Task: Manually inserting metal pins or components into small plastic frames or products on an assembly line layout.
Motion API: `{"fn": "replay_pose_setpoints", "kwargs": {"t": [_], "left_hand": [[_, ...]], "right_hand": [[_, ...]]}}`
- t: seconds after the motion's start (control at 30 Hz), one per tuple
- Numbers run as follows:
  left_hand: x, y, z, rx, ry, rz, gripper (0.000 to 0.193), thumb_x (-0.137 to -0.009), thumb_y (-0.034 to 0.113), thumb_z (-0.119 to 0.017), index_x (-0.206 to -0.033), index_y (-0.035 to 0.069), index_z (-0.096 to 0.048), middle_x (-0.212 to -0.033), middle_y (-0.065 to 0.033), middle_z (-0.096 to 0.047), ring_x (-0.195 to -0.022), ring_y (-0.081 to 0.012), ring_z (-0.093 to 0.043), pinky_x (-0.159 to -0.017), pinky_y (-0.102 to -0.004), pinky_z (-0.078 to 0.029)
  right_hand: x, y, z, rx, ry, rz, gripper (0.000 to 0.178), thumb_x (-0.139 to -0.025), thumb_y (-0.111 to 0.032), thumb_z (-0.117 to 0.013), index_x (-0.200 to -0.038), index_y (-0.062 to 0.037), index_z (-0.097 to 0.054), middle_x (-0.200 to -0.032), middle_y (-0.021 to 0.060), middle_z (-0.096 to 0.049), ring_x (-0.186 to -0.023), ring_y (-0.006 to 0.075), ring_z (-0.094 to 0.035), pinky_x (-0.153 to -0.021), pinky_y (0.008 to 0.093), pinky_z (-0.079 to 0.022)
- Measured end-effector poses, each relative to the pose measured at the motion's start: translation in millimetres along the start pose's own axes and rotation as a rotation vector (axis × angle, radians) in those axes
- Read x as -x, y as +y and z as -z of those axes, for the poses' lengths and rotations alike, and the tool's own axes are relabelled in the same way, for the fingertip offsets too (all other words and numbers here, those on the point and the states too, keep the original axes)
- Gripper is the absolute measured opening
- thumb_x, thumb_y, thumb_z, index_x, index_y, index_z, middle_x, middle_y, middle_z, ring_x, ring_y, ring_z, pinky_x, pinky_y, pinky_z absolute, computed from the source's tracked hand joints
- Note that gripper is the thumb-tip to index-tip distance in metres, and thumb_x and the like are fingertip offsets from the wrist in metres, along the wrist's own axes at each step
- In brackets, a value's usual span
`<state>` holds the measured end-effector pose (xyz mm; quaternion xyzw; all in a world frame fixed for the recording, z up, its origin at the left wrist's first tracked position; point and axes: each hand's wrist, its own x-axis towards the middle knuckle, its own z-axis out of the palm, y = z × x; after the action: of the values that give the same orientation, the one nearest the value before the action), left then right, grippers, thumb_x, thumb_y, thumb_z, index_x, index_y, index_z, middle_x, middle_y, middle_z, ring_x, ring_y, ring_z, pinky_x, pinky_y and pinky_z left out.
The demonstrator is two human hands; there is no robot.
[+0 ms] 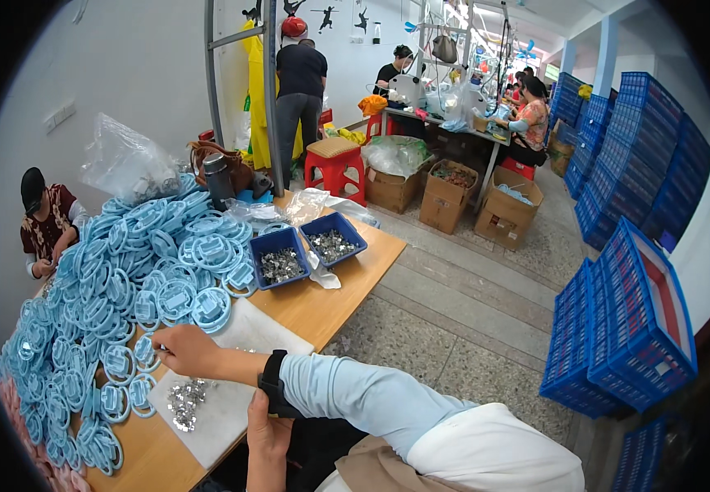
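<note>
My right hand [187, 351] reaches left across the table, its fingers closed at the rim of a light-blue ring-shaped plastic piece [145, 354]. A dark watch band circles that wrist. Beneath this forearm is my left hand [268, 430], thumb pointing up; its other fingers are mostly hidden, so what it holds cannot be seen. Small shiny metal clips [184, 403] lie in a loose heap on a white board [244, 328] beside my hands. To the left spreads a big pile of the same light-blue ring pieces [109, 271], covering much of the table [363, 283].
Two blue bins [277, 261] of metal parts stand beyond the board. Behind them are a dark flask [218, 179], a brown bag and plastic bags. A co-worker [47, 217] sits across the pile at left. Blue crates [625, 320] are stacked right; cardboard boxes [447, 195] stand farther back.
</note>
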<state>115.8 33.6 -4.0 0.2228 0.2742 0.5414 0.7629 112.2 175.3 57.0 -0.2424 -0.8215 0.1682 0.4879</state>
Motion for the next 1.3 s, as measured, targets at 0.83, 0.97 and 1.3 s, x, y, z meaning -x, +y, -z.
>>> {"fn": "replay_pose_setpoints", "kwargs": {"t": [0.83,0.97,1.3], "left_hand": [[13.5,27.4,2.7,-0.108,0.111,0.2,0.046,-0.08,0.026,-0.067,-0.113,-0.001,-0.052,-0.098,-0.0074,-0.059,-0.086,-0.0138,-0.059,-0.077,-0.0277,-0.05],[20.0,32.4,10.0,-0.082,0.094,0.126,0.056,-0.077,0.03,-0.07,-0.117,-0.003,-0.048,-0.098,-0.0083,-0.059,-0.089,-0.0152,-0.058,-0.077,-0.0289,-0.051],[77.4,178.9,133.0,-1.017,0.61,-0.287,0.031,-0.081,0.023,-0.066,-0.104,0.004,-0.058,-0.097,-0.0049,-0.061,-0.092,-0.0123,-0.056,-0.08,-0.0269,-0.045]], "right_hand": [[11.5,27.2,-27.0,0.002,-0.124,-0.215,0.01,-0.078,-0.008,-0.057,-0.084,-0.0011,-0.062,-0.058,0.0088,-0.056,-0.052,0.0172,-0.054,-0.052,0.0277,-0.042],[7.2,17.1,-42.8,-0.278,-0.186,-0.378,0.011,-0.079,-0.01,-0.06,-0.083,-0.0003,-0.063,-0.059,0.0024,-0.056,-0.053,0.0088,-0.05,-0.05,0.0237,-0.039],[40.3,20.8,-1.4,-0.502,-0.414,-0.639,0.012,-0.081,-0.009,-0.06,-0.085,0.0019,-0.062,-0.064,-0.0019,-0.055,-0.056,0.0036,-0.048,-0.052,0.0185,-0.037]]}}
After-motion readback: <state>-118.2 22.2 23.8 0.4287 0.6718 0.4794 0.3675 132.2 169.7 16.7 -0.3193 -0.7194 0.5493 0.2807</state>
